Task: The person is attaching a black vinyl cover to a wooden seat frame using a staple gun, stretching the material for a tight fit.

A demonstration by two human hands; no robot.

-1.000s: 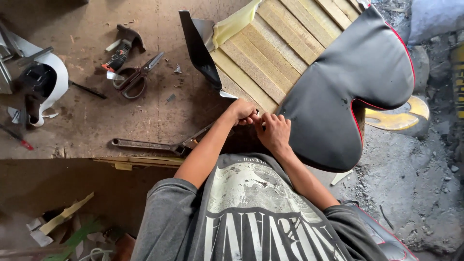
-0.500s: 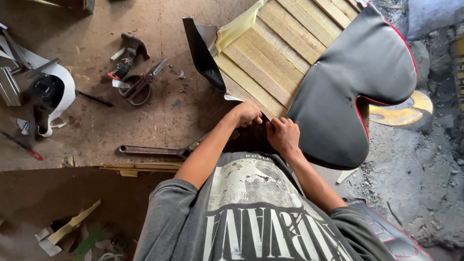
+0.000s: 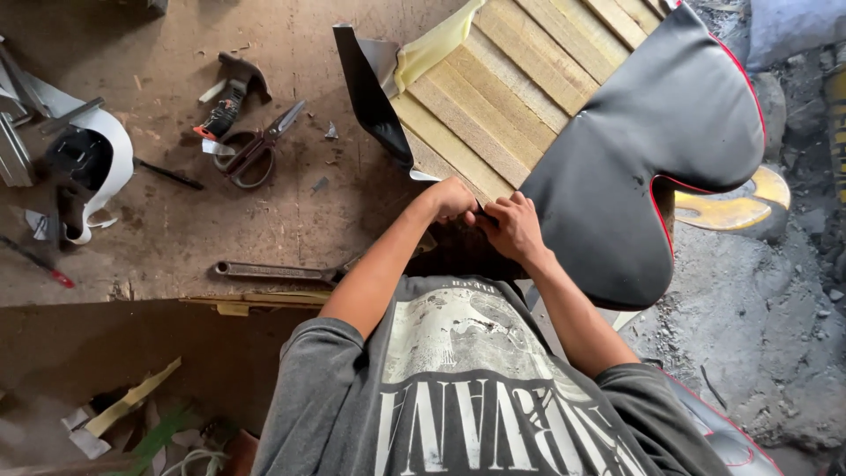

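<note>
A wooden slatted seat base [image 3: 493, 115] with yellow foam [image 3: 432, 48] at its far edge lies on the workbench. A black vinyl cover [image 3: 643, 150] with red piping drapes over its right side, and a black flap [image 3: 370, 97] stands up at the left. My left hand [image 3: 454, 201] and my right hand [image 3: 514, 227] are close together at the base's near edge. Both have their fingers closed, pinching the black cover's edge there. What lies under the fingers is hidden.
On the brown workbench [image 3: 159, 229] lie scissors [image 3: 256, 150], a dark hand tool [image 3: 227, 97], an adjustable wrench [image 3: 278, 271], a white plastic shell [image 3: 110, 167] and a red-handled tool [image 3: 44, 264]. A yellow object [image 3: 749, 203] sits on the gravel floor at right. Scraps lie below the bench.
The view has shifted slightly. Both hands stay at the near edge of the seat base, the right hand a little lower and farther right than before.
</note>
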